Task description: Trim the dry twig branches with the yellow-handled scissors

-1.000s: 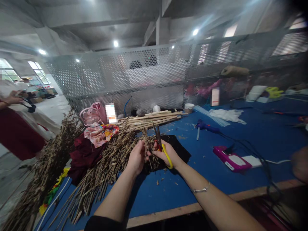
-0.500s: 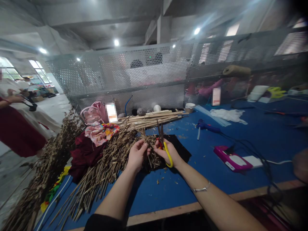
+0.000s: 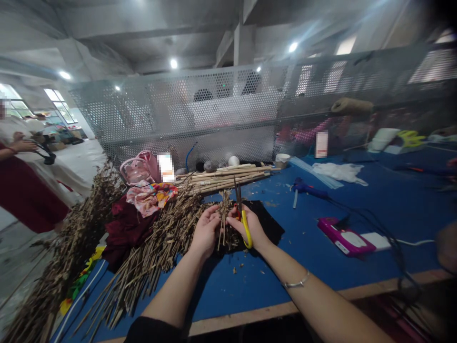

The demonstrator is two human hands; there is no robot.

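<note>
My left hand (image 3: pixel 206 231) pinches a few dried plant stems (image 3: pixel 223 216), which stand roughly upright between my two hands. The fingers of my right hand (image 3: pixel 252 228) are curled round yellow-and-red scissors (image 3: pixel 246 228), blades pointing up and nearly closed, and its fingertips meet the stems too. Below both hands lies a black cloth (image 3: pixel 269 224) with bits of dried plant on it. A big pile of dried stems (image 3: pixel 157 252) spreads over the blue table (image 3: pixel 250 290) just left of my left hand.
Wooden sticks (image 3: pixel 228 177) lie behind my hands. Dark red cloth (image 3: pixel 124 228) and a pink bag (image 3: pixel 139 169) are at the left. On the right are a blue glue gun (image 3: pixel 309 188), a magenta device (image 3: pixel 344 237) and cables. A person (image 3: pixel 26 166) stands far left.
The stems between my hands have come more upright and show more clearly. My right hand has shifted slightly, and the scissors have turned a little with it.
</note>
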